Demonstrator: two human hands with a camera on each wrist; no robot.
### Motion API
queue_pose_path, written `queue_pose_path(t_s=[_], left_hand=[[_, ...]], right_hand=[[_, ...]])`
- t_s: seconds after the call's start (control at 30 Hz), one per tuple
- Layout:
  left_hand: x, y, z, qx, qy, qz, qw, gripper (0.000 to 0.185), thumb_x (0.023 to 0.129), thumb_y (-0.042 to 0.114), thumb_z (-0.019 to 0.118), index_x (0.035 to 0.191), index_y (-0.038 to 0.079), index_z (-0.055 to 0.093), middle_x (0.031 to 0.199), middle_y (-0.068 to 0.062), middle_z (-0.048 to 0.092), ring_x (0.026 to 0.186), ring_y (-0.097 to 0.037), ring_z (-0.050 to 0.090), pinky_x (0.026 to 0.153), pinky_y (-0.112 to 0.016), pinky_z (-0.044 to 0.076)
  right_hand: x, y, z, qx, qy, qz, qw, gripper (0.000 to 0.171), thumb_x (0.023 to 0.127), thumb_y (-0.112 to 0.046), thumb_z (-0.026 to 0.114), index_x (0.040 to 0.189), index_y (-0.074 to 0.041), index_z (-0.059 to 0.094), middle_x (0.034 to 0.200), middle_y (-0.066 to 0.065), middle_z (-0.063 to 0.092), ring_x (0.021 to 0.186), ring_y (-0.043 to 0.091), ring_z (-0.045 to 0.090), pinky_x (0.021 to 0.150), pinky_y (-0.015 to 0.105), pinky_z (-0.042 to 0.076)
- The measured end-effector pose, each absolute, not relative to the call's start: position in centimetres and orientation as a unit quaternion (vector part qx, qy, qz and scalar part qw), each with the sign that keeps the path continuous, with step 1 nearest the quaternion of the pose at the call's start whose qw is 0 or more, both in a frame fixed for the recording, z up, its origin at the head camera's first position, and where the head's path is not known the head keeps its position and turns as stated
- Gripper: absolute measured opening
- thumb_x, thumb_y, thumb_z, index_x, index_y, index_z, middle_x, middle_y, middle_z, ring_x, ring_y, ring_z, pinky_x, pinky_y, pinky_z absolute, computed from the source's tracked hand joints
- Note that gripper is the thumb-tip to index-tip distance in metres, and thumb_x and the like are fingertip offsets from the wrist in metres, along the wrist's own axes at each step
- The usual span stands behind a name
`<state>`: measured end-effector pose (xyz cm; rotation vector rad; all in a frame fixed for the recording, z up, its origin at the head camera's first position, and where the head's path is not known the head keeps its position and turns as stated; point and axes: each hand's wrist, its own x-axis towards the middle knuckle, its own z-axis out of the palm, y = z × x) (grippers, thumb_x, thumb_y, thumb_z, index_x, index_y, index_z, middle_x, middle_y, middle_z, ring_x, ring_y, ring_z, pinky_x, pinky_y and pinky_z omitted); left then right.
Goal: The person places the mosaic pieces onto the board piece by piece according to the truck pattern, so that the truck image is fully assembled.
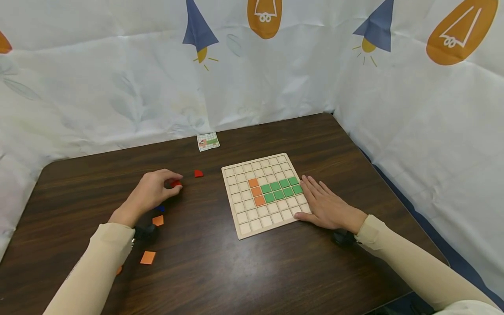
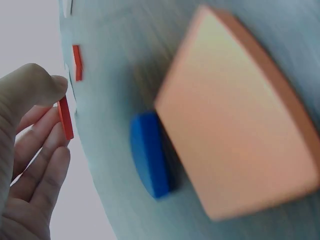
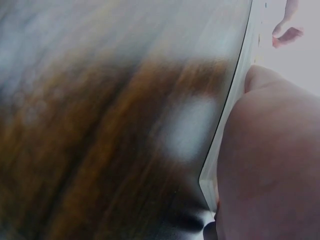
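In the head view, my left hand [image 1: 147, 192] pinches a small red tile [image 1: 176, 183] between thumb and fingers, left of the grid board. The left wrist view shows that red tile [image 2: 65, 117] edge-on under the thumb. A pale wooden grid board [image 1: 245, 228] lies flat and slightly turned at mid-table. Set in its squares are a column of three orange tiles [image 1: 256, 191] and two rows of green tiles [image 1: 278, 194]. My right hand [image 1: 324, 205] rests at the board's right edge, fingers straight and thumb at the near right corner.
Another red piece [image 1: 198, 173] lies between the left hand and the board. Near the left wrist are a blue piece [image 1: 161, 208] and orange tiles [image 1: 148, 257]; the left sleeve partly covers one orange piece [image 1: 119, 270]. A small printed card [image 1: 208, 141] lies at the back edge.
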<state>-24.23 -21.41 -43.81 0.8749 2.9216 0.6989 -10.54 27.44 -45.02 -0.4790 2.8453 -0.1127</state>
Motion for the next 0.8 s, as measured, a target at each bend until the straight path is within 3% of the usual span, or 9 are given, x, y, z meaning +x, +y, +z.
queue_pose_path(t_s=[0.2,0.8], left_hand=[[-24.0,-19.7,-43.3,0.295,0.927,0.229,0.010,0.032,0.096,0.015,0.071,0.126,0.003,0.073,0.123,-0.020,0.072,0.109,-0.040,0.070,0.092,-0.059,0.057],[-23.7,-12.4,-43.2,0.392,0.887,0.242,0.029,0.028,0.092,0.013,0.073,0.119,0.006,0.076,0.117,-0.010,0.073,0.097,-0.024,0.067,0.084,-0.042,0.057]], right_hand=[[-10.5,27.4,-44.9,-0.165,0.977,-0.040,0.128,0.104,0.099,-0.073,0.042,0.166,-0.001,0.007,0.175,0.019,0.003,0.164,0.037,0.005,0.131,0.060,0.017],[-10.6,27.6,-45.0,-0.166,0.977,-0.043,0.130,0.104,0.099,-0.075,0.040,0.166,-0.003,0.006,0.176,0.017,0.002,0.164,0.035,0.004,0.131,0.059,0.016]])
